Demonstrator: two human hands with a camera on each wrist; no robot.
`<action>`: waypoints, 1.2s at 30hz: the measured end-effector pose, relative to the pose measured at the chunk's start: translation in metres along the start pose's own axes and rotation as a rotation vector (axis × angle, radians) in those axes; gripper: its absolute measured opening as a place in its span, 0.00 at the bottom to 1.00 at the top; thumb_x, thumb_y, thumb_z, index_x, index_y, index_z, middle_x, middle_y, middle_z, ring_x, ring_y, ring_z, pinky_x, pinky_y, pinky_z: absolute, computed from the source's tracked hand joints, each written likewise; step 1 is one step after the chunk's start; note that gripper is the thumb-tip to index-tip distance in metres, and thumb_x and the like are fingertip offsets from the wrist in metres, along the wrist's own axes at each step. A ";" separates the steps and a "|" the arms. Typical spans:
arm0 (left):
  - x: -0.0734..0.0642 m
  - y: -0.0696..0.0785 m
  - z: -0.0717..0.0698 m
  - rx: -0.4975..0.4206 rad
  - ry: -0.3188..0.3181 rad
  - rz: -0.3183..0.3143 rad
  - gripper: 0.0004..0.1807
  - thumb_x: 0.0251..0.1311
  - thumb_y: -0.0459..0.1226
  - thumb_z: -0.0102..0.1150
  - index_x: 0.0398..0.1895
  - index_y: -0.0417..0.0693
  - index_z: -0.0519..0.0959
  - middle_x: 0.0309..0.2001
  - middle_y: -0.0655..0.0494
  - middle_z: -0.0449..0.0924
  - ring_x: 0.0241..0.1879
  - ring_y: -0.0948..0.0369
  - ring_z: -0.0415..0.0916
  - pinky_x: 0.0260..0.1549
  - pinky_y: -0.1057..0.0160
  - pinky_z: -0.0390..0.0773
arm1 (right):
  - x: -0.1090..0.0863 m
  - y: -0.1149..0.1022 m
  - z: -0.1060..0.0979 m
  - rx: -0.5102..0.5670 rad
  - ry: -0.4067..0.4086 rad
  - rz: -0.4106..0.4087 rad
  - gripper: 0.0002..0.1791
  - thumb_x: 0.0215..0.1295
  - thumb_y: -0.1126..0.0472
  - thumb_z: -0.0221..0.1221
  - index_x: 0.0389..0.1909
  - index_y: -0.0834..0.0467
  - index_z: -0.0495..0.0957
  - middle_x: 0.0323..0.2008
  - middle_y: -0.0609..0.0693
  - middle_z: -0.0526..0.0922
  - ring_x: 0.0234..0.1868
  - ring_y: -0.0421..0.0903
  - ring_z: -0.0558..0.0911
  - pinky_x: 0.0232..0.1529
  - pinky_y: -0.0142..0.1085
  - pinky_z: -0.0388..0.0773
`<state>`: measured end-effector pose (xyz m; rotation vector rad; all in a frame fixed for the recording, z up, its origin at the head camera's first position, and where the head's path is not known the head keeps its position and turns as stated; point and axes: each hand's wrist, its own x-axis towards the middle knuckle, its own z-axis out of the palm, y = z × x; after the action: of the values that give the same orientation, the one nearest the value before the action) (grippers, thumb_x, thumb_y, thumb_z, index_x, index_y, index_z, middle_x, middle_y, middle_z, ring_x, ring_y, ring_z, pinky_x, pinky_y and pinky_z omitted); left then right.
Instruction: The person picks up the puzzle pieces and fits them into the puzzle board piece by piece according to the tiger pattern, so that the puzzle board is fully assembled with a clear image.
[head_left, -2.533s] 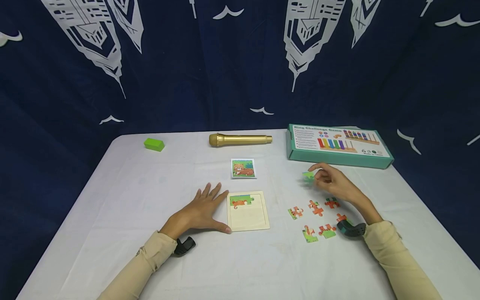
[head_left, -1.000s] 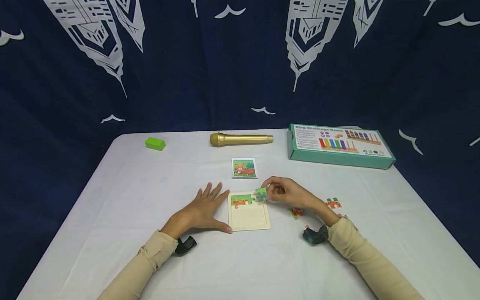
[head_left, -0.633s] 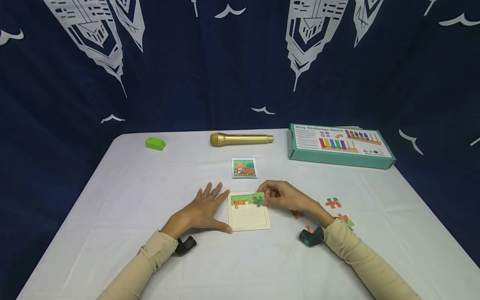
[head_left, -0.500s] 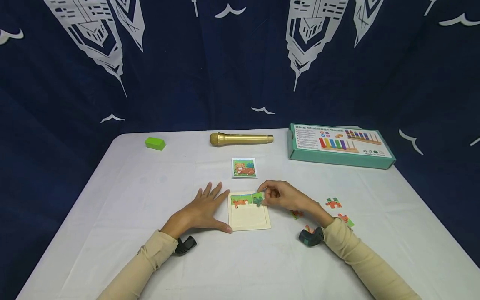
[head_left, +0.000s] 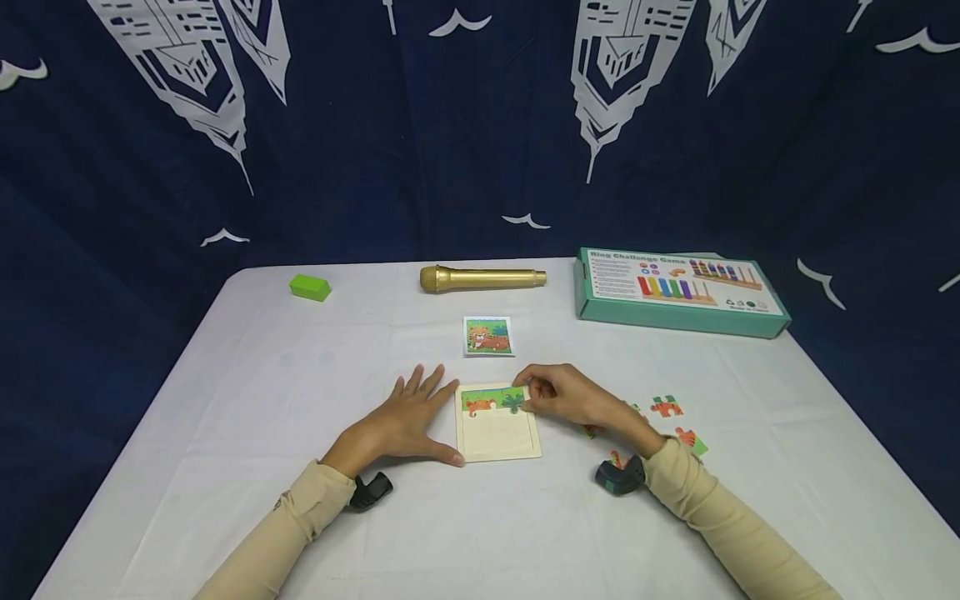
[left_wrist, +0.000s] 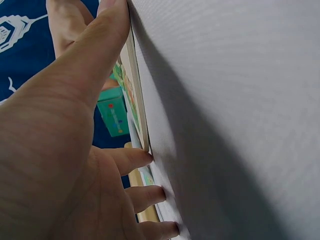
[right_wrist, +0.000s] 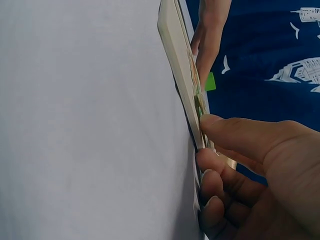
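Observation:
A shallow wooden puzzle board [head_left: 497,440] lies in front of me with joined tiger-picture pieces [head_left: 480,402] along its upper left. My left hand [head_left: 401,423] lies flat with fingers spread, index finger and thumb at the board's left edge. At the upper right corner, my right hand [head_left: 572,395] pinches a green jigsaw piece [head_left: 513,400] with a palm-leaf print, level with its neighbours. In the right wrist view the thumb [right_wrist: 212,124] is on the piece and the other fingers curl against the board's side. Loose jigsaw pieces [head_left: 667,407] lie beyond the right wrist, some partly hidden by it.
A tiger picture card [head_left: 488,337] lies just behind the board. Further back are a gold microphone [head_left: 483,279], a green block [head_left: 310,287] at left and a teal game box [head_left: 682,293] at right. A dark patterned curtain [head_left: 420,150] hangs behind the table.
My right hand has brought the green piece leftward from near the game box to the board's upper right corner, then settled it down beside the other pieces. The left hand stays in place.

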<state>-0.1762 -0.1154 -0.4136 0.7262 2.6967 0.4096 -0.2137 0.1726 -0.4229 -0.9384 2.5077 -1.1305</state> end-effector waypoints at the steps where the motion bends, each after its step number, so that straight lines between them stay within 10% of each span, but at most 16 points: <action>1: 0.000 0.000 0.000 0.000 -0.001 -0.001 0.64 0.38 0.68 0.67 0.76 0.49 0.51 0.76 0.44 0.37 0.74 0.41 0.29 0.69 0.38 0.38 | 0.000 0.000 0.000 -0.004 -0.001 -0.006 0.14 0.60 0.63 0.65 0.46 0.60 0.77 0.24 0.43 0.72 0.24 0.36 0.69 0.26 0.27 0.67; 27: -0.002 -0.002 0.002 0.007 -0.009 -0.002 0.64 0.38 0.69 0.66 0.76 0.49 0.51 0.76 0.43 0.37 0.74 0.40 0.29 0.69 0.38 0.39 | -0.011 -0.007 -0.012 -0.072 -0.006 0.021 0.09 0.64 0.65 0.60 0.44 0.54 0.80 0.28 0.43 0.77 0.28 0.40 0.72 0.30 0.30 0.71; 36: -0.003 -0.003 0.001 0.009 -0.004 0.007 0.64 0.38 0.70 0.65 0.76 0.49 0.50 0.76 0.43 0.37 0.74 0.40 0.29 0.68 0.37 0.39 | -0.033 -0.004 -0.031 -0.111 0.078 0.031 0.11 0.64 0.65 0.61 0.47 0.57 0.80 0.44 0.49 0.84 0.46 0.47 0.81 0.48 0.45 0.78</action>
<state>-0.1745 -0.1195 -0.4147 0.7378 2.6951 0.3976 -0.2001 0.2099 -0.4005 -0.8954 2.6625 -1.0479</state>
